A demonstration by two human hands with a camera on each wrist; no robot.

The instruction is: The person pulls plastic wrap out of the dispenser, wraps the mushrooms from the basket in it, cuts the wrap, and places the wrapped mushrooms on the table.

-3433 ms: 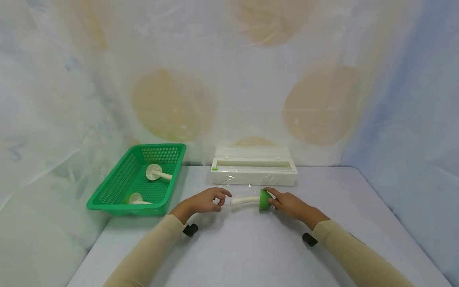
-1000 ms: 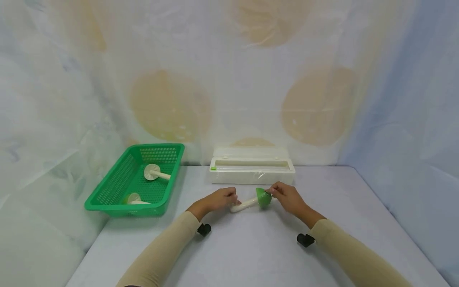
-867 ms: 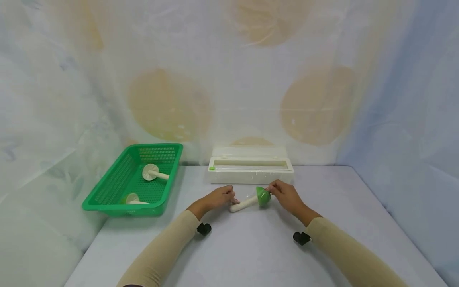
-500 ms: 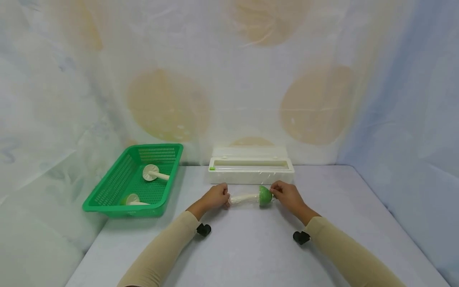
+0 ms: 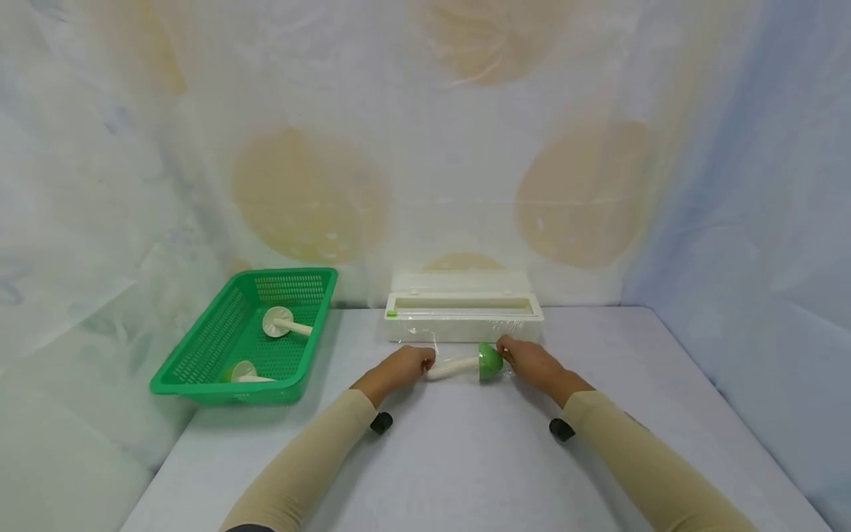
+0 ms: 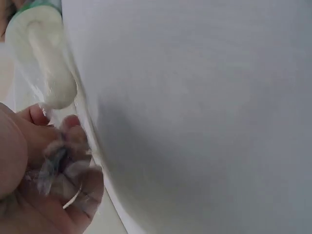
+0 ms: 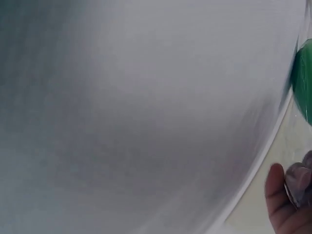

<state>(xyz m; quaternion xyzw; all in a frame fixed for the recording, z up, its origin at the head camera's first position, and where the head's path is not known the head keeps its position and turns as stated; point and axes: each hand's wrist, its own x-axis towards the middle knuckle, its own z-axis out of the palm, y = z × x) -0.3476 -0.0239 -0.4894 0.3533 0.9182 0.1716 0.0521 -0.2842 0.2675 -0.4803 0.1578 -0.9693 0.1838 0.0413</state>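
My left fingers [image 6: 74, 130], at lower left, are curled around crumpled clear film [image 6: 47, 171]. Just beyond my fingers lies the rounded end of a white stem [image 6: 56, 78]; it joins a pale, green-edged cap [image 6: 23, 33] at upper left. The white surface [image 6: 209, 97] fills the right side.

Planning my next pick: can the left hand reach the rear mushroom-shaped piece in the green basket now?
Probably yes, once the left hand releases the clear film it grips; the green basket is open-topped, and nothing lies on the rear mushroom-shaped piece.
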